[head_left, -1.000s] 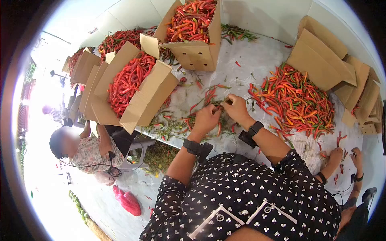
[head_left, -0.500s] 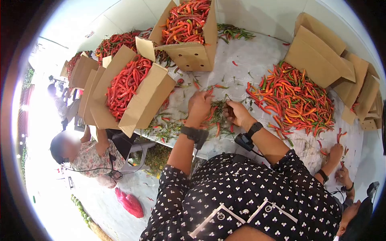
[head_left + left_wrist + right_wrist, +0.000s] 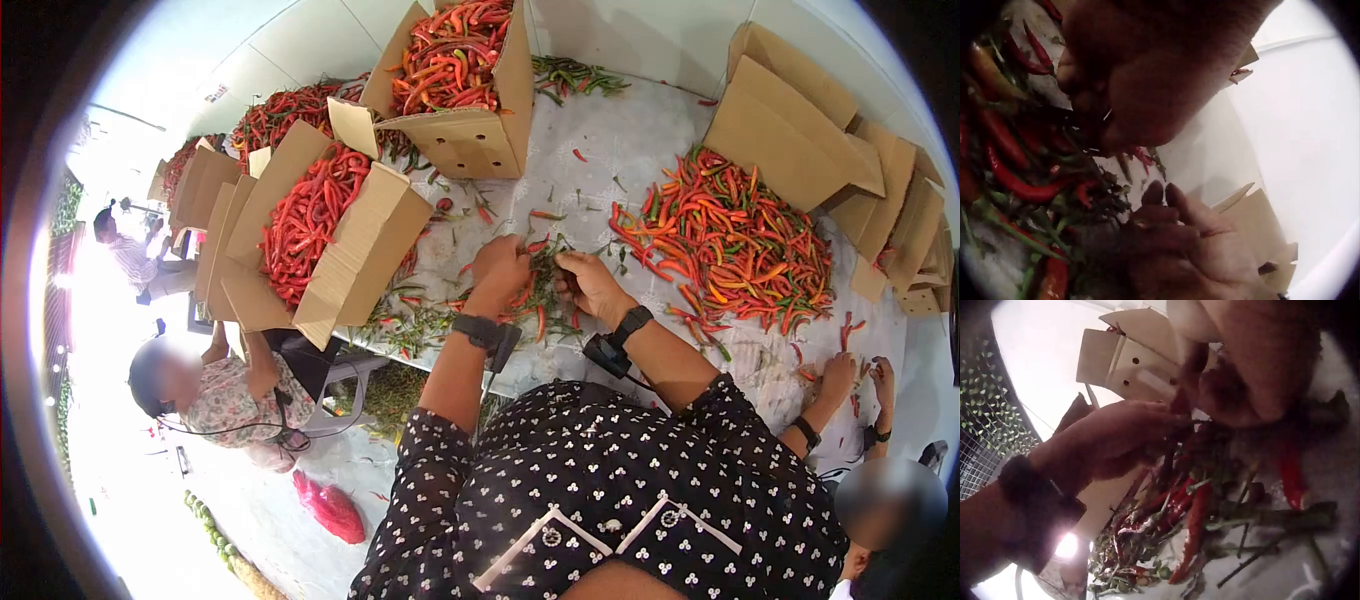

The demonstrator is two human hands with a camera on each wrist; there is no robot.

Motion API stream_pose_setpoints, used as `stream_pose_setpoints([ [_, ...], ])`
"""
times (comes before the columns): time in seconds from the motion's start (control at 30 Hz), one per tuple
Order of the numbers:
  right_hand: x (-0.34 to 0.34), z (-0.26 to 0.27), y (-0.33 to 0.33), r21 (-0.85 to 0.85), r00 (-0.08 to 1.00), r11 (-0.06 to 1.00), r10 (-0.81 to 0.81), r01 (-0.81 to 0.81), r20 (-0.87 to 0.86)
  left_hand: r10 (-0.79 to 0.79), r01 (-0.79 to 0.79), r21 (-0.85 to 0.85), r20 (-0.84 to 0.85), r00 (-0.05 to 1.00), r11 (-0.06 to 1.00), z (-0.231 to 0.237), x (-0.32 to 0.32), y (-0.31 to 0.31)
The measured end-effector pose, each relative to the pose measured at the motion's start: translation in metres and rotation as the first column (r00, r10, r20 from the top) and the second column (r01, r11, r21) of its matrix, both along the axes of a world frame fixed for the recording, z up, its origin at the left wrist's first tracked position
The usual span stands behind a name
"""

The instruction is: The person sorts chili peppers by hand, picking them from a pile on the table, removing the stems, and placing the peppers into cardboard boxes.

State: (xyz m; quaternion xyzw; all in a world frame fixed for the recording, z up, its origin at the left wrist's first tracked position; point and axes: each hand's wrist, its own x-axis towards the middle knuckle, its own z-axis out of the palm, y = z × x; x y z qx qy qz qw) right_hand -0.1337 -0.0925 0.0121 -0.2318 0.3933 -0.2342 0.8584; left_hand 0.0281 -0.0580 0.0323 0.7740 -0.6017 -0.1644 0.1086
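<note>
1. Left hand [image 3: 499, 274]: fingers bent above loose red chilies [image 3: 541, 322]; whether it pinches one cannot be told.
2. Right hand [image 3: 596, 286]: fingers curled; any held item is indistinct.
3. Loose red chilies: on the table [image 3: 590, 130], between the hands, beside green stems [image 3: 425, 326].

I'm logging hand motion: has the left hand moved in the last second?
Yes: in the head view, the left hand is now farther up, nearer the hole-punched cardboard box.
</note>
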Motion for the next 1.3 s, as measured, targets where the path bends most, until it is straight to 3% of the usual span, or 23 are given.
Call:
stream_pose_setpoints([
  [0.07, 0.001, 0.001, 0.0, -0.055, 1.0, 0.998, 0.006, -0.007, -0.015, 0.0, -0.014, -0.11, -0.128, 0.992, 0.994, 0.006, 0.001, 0.01],
  [0.1, 0.002, 0.003, 0.0, -0.113, 0.999, 0.994, 0.01, -0.014, -0.033, 0.004, -0.018, -0.107, -0.127, 0.992, 0.994, 0.011, 0.0, 0.014],
  [0.17, 0.003, 0.007, -0.001, -0.164, 0.999, 0.986, 0.018, -0.025, -0.041, 0.044, -0.069, -0.066, -0.323, 0.945, 0.995, 0.021, -0.003, 0.021],
  [0.27, 0.005, 0.01, -0.003, -0.282, 0.996, 0.957, 0.056, -0.073, -0.065, 0.037, -0.05, -0.019, -0.432, 0.901, 0.999, 0.03, -0.008, 0.029],
  [0.37, 0.006, 0.015, -0.002, -0.341, 0.99, 0.932, 0.096, -0.126, -0.104, -0.063, 0.019, -0.096, -0.482, 0.874, 0.995, 0.013, -0.007, 0.031],
  [0.5, 0.003, 0.021, 0.001, -0.352, 0.989, 0.927, 0.1, -0.132, -0.109, -0.053, 0.022, -0.068, -0.513, 0.857, 0.997, 0.013, -0.008, 0.035],
  [0.57, 0.003, 0.027, 0.003, -0.372, 0.988, 0.917, 0.109, -0.141, -0.105, -0.141, 0.11, -0.088, -0.583, 0.8, 0.99, 0.007, -0.009, 0.037],
  [0.67, 0.003, 0.022, 0.003, -0.434, 0.992, 0.894, 0.082, -0.116, -0.096, -0.158, 0.05, -0.221, -0.503, 0.85, 0.974, 0.011, -0.015, 0.041],
  [0.73, 0.004, 0.024, 0.003, -0.472, 0.995, 0.877, 0.049, -0.087, -0.091, -0.116, -0.001, -0.218, -0.522, 0.845, 0.976, 0.015, -0.018, 0.042],
  [0.83, 0.004, 0.024, 0.003, -0.431, 0.986, 0.897, 0.031, -0.099, -0.162, -0.11, -0.015, -0.223, -0.538, 0.836, 0.975, 0.026, -0.018, 0.045],
  [0.93, 0.001, 0.026, 0.003, -0.302, 0.993, 0.948, 0.084, -0.104, -0.079, -0.149, 0.019, -0.221, -0.589, 0.795, 0.975, 0.034, -0.018, 0.048],
  [1.0, -0.001, 0.031, 0.004, -0.107, 0.995, 0.99, 0.096, -0.094, 0.019, -0.145, 0.011, -0.208, -0.639, 0.755, 0.978, 0.033, -0.018, 0.05],
  [1.1, -0.001, 0.023, 0.001, -0.023, 0.985, 0.99, 0.138, -0.136, 0.103, -0.193, 0.013, -0.262, -0.676, 0.712, 0.965, 0.03, -0.017, 0.05],
  [1.2, -0.001, 0.024, -0.002, 0.115, 0.98, 0.984, 0.118, -0.137, 0.16, -0.121, -0.068, -0.214, -0.755, 0.645, 0.974, 0.034, -0.021, 0.054],
  [1.27, 0.001, 0.026, -0.001, 0.141, 0.981, 0.985, 0.076, -0.102, 0.179, -0.052, -0.132, -0.123, -0.893, 0.447, 0.984, 0.047, -0.027, 0.056],
  [1.3, 0.002, 0.025, -0.001, 0.167, 0.98, 0.983, 0.036, -0.07, 0.198, -0.05, -0.134, -0.122, -0.893, 0.447, 0.983, 0.046, -0.028, 0.055],
])
